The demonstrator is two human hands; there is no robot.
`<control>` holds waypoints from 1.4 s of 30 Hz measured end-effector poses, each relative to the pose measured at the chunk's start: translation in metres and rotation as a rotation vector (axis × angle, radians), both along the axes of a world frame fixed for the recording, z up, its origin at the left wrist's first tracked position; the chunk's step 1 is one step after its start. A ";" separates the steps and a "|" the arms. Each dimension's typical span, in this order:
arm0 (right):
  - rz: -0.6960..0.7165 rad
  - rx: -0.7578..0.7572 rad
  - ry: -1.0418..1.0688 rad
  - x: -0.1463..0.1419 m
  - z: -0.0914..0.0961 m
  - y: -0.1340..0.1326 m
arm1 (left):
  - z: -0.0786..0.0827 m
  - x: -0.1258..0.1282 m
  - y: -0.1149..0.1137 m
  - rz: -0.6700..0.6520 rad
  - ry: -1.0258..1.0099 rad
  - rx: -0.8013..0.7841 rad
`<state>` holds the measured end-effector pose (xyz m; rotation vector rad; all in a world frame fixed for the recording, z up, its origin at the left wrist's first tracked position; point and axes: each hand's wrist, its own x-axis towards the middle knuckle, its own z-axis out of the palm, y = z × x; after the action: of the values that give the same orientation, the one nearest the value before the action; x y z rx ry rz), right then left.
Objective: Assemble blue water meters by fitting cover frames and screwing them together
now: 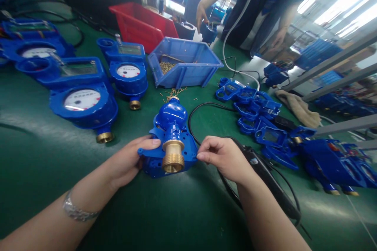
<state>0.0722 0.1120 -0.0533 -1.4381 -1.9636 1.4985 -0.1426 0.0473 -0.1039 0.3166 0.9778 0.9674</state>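
Note:
A blue water meter lies with its underside up on the green table, its threaded brass end pointing toward me. My left hand grips the meter's left side, thumb on top of the blue housing. At the right edge of the housing, my right hand has thumb and forefinger pinched together; anything between the fingertips is too small to make out. Small brass screws are scattered just behind the meter. A black power screwdriver with a cable lies to the right of my right hand.
Finished-looking blue meters stand at the left. Behind are a blue bin holding brass screws and a red bin. Blue housing covers and more meters lie at right. Another person's hand reaches in beyond.

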 end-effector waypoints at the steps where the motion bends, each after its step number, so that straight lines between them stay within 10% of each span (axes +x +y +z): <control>1: 0.011 -0.002 0.000 -0.001 0.000 0.002 | 0.000 0.000 0.000 0.000 -0.006 -0.001; 10: 0.093 -0.145 0.037 0.002 -0.005 0.014 | 0.003 0.002 0.002 0.007 -0.024 0.000; 20: -0.169 0.351 -0.166 -0.038 -0.043 0.160 | 0.002 0.000 0.002 -0.017 -0.014 -0.003; 26: -0.174 0.357 -0.126 -0.049 -0.074 0.184 | 0.002 -0.001 0.002 -0.011 -0.015 0.005; 32: -0.245 0.371 0.049 -0.036 -0.042 0.143 | 0.000 0.000 0.003 -0.003 -0.006 0.007; 37: -0.330 0.373 0.233 0.000 -0.005 0.040 | 0.003 0.004 0.002 0.050 -0.022 -0.018; 42: -0.335 0.356 0.274 0.012 -0.008 -0.057 | 0.007 0.028 -0.005 0.160 -0.021 -0.036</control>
<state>0.0845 0.0554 -0.0617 -1.2549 -1.6264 1.0707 -0.1151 0.0421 -0.0967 0.1998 1.0116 1.0947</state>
